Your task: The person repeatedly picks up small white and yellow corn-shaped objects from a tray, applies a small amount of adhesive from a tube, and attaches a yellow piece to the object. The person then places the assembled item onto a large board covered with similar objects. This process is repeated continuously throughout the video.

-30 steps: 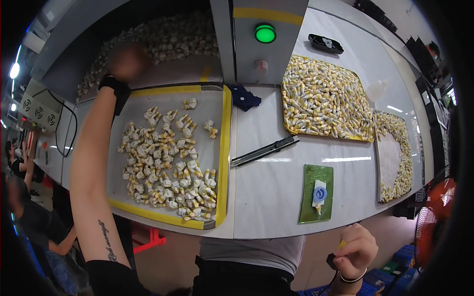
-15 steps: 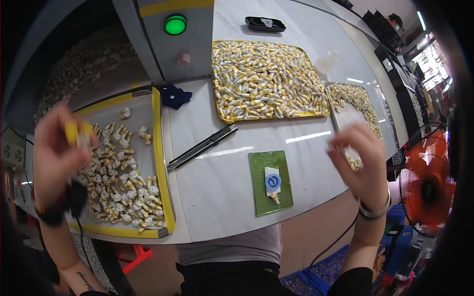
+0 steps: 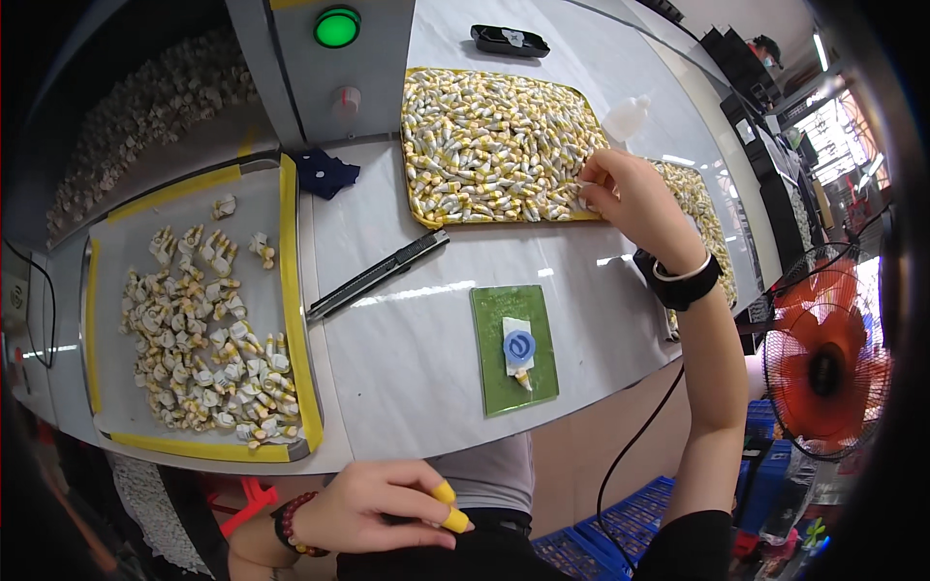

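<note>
Reaching above-right of the green mat (image 3: 487,360), right hand (image 3: 625,197) bends fingertips by yellow-white pieces (image 3: 494,145); can't tell if clamped. Left hand (image 3: 383,505), below-left, fingers parted. Mat likely placed for either hand's reach.

Right hand (image 3: 636,201) forward, left hand (image 3: 380,508) low

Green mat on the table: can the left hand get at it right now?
Likely yes. The left hand looks empty, in front of the table, and only the near edge seems left to clear. The black tool lies left of the green mat, apart from it.
</note>
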`<state>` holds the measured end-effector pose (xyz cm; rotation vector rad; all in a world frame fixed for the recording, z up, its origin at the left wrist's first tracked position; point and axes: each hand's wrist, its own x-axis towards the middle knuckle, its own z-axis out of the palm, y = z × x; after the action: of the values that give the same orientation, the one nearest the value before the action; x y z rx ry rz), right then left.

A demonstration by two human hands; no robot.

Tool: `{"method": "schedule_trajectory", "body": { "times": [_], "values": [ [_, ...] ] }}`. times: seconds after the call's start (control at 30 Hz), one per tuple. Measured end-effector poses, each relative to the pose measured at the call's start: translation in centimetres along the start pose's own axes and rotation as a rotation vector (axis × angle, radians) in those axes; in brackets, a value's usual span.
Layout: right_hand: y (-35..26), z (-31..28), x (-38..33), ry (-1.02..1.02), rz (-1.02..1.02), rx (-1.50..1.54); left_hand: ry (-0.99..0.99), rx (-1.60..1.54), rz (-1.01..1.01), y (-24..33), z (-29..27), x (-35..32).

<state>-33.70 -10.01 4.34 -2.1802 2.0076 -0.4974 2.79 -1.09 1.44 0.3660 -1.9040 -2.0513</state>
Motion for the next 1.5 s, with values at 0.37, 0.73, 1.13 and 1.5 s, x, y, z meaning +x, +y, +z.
{"method": "schedule_trajectory", "body": {
  "times": [0.37, 0.73, 1.13, 1.5],
  "values": [
    [-9.4, -1.4, -7.4, -0.04, -0.189, 0.354, 0.383, -0.435, -0.074, 0.1, 1.3, 1.5],
    [-9.7, 0.8, -9.6, -0.098, -0.294, 0.192, 0.418, -0.916, -0.129, 0.2, 1.6, 1.3],
    [-9.9, 1.7, -9.3, -0.083, -0.391, 0.093, 0.393, -0.973, -0.005, -0.8, 2.0, 1.2],
    [-14.6, -0.1, -10.1, 0.055, -0.447, 0.523, 0.127, -1.189, -0.238, -0.7, 1.5, 2.2]
  ]
}}
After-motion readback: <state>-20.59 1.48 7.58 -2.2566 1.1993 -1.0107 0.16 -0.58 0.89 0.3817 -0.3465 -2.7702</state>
